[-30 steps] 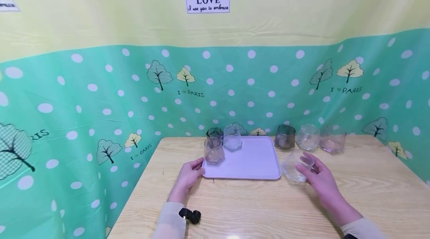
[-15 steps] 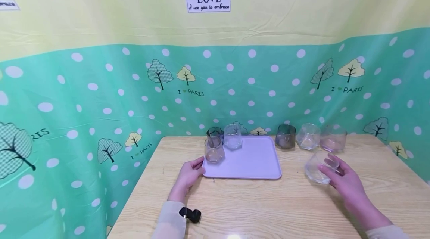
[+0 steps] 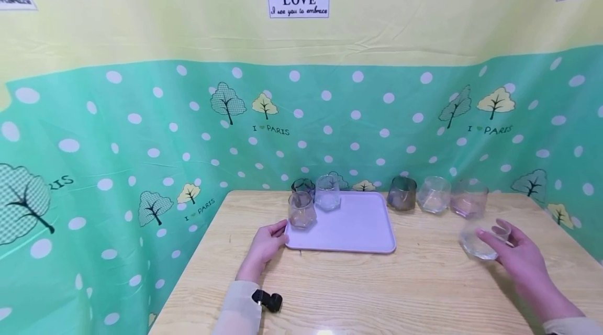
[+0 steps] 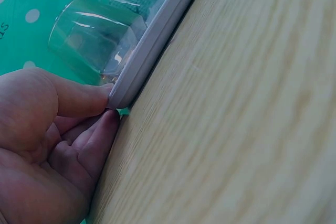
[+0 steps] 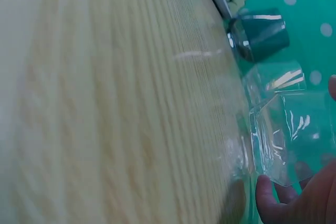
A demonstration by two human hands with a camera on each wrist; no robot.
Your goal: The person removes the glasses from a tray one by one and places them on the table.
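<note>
My right hand (image 3: 523, 256) grips a clear faceted glass (image 3: 478, 241) at the right of the table; in the right wrist view that glass (image 5: 294, 129) is see-through, with fingertips at its side. At the left front corner of a pale lilac tray (image 3: 353, 230), my left hand (image 3: 266, 245) pinches the rim. The left wrist view shows the thumb on the tray's edge (image 4: 152, 40) and curled fingers just below. On the tray's left part stand a brownish glass (image 3: 302, 212), a clear glass (image 3: 327, 193) and a dark glass (image 3: 301, 186), partly hidden behind the brownish one.
Along the back of the wooden table (image 3: 348, 293), right of the tray, stand a dark grey glass (image 3: 402, 193), a clear glass (image 3: 434, 195) and a pinkish glass (image 3: 468, 199). A green and yellow curtain (image 3: 330, 99) hangs right behind the table.
My right hand has carried the clear glass rightward, from beside the tray to in front of the pinkish glass. The left hand and the tray have stayed in place.
</note>
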